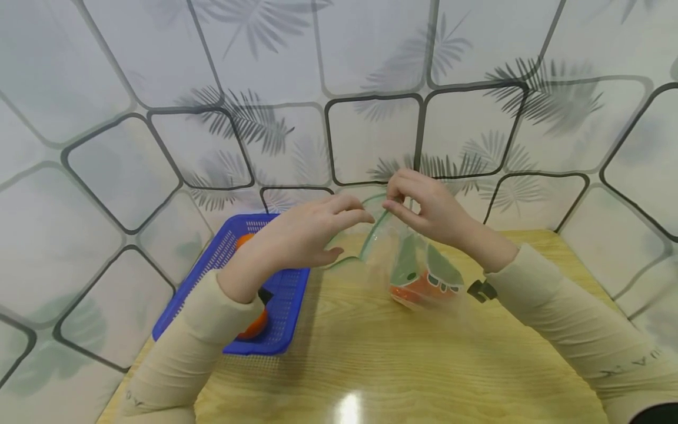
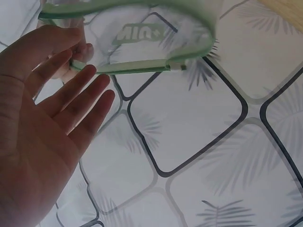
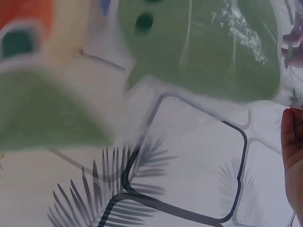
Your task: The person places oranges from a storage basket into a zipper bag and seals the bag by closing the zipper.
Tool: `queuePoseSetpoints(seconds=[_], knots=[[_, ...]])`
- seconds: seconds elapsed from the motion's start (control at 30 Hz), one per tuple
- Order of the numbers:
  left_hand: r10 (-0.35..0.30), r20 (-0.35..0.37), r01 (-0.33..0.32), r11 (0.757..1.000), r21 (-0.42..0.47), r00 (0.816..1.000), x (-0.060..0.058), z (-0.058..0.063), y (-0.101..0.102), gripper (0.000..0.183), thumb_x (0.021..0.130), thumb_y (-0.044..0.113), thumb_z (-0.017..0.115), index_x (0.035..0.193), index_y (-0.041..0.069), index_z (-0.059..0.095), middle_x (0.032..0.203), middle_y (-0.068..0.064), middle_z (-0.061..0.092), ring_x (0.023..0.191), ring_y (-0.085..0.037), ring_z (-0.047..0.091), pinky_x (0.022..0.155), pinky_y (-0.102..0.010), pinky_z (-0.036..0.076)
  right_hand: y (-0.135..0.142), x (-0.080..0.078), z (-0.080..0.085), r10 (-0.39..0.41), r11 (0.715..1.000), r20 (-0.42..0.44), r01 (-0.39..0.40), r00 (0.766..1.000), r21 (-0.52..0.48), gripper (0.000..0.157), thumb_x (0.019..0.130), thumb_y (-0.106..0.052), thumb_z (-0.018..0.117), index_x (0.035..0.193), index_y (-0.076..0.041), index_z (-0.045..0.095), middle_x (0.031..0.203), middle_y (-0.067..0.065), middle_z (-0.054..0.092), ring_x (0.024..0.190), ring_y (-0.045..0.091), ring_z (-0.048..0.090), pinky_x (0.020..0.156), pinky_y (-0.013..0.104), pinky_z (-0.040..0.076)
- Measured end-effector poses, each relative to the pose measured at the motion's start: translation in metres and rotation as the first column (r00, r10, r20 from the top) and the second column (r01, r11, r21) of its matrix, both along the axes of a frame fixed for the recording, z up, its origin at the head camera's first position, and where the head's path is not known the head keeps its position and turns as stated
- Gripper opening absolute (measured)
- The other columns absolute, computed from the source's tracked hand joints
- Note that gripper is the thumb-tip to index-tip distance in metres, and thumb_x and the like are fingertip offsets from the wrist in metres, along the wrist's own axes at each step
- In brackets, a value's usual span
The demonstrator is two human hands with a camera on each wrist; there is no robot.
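Note:
A clear zip bag (image 1: pixel 371 235) with a green rim and green printed shapes hangs over the table, with something orange in its lower part. My right hand (image 1: pixel 429 206) pinches the bag's rim at the top between thumb and fingers. On the other side of the mouth is my left hand (image 1: pixel 302 232), its fingers spread and fairly straight. In the left wrist view the left hand (image 2: pixel 52 104) lies beside the green rim (image 2: pixel 137 67), which stands apart in a wide loop. Green print (image 3: pixel 203 52) fills much of the right wrist view, and the right hand (image 3: pixel 293 146) shows only at its edge.
A blue plastic basket (image 1: pixel 288 306) stands at the left under my left forearm, holding round orange fruit (image 1: pixel 255 325). The wooden table (image 1: pixel 360 353) meets patterned wall covering (image 1: pixel 371 141) at the back and sides. A dark round object (image 1: pixel 657 413) shows at the bottom right corner.

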State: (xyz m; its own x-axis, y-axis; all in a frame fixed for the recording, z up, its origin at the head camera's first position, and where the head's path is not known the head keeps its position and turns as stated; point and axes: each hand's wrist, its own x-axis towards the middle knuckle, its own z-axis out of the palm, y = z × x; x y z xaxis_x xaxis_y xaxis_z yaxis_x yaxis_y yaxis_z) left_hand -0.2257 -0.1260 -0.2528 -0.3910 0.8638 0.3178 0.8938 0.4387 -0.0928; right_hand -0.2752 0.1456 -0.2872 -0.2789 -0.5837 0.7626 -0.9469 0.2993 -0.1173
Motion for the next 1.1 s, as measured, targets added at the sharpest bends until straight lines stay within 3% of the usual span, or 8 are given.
queuePoseSetpoints(seconds=[0.13,0.5,0.87,1.1], knots=[[0.025,0.006,-0.025,1.000,-0.014,1.000,-0.003,-0.002,-0.002,0.060,0.082,0.007,0.089,0.137,0.010,0.066,0.132,-0.005,0.061,0.090,-0.021,0.067,0.081,-0.033,0.059,-0.001,-0.001,-0.001,-0.005,1.000,-0.003,0.005,1.000,-0.003,0.048,0.108,-0.049,0.049,0.091,-0.006,0.061,0.092,0.009,0.061,0.083,0.015,0.054,0.079,0.019,0.044],[0.124,0.023,-0.123,0.992,-0.043,0.992,-0.010,-0.005,-0.011,0.060,0.083,0.009,0.088,0.138,0.014,0.065,0.130,-0.003,0.063,0.090,-0.020,0.065,0.080,-0.037,0.059,0.000,-0.002,-0.001,-0.014,1.000,0.007,0.014,1.000,0.001,0.047,0.109,-0.048,0.051,0.092,-0.005,0.062,0.092,0.009,0.062,0.084,0.015,0.054,0.079,0.020,0.044],[0.211,0.032,-0.207,0.974,-0.092,0.977,-0.019,-0.006,-0.019,0.063,0.083,0.015,0.087,0.142,0.015,0.064,0.138,-0.008,0.063,0.111,-0.028,0.068,0.097,-0.046,0.058,0.002,-0.002,-0.001,-0.020,1.000,0.020,0.020,1.000,0.011,0.016,0.103,-0.015,0.070,0.092,-0.006,0.062,0.093,0.009,0.062,0.085,0.014,0.054,0.080,0.021,0.045],[0.233,0.046,-0.228,0.969,-0.093,0.971,-0.026,-0.009,-0.024,0.065,0.082,0.015,0.087,0.142,0.014,0.064,0.136,-0.008,0.063,0.112,-0.029,0.066,0.099,-0.046,0.056,0.002,-0.003,-0.001,-0.010,1.000,0.015,0.010,1.000,0.007,0.035,0.109,-0.037,0.059,0.092,-0.006,0.062,0.093,0.008,0.061,0.085,0.014,0.055,0.080,0.020,0.045]])
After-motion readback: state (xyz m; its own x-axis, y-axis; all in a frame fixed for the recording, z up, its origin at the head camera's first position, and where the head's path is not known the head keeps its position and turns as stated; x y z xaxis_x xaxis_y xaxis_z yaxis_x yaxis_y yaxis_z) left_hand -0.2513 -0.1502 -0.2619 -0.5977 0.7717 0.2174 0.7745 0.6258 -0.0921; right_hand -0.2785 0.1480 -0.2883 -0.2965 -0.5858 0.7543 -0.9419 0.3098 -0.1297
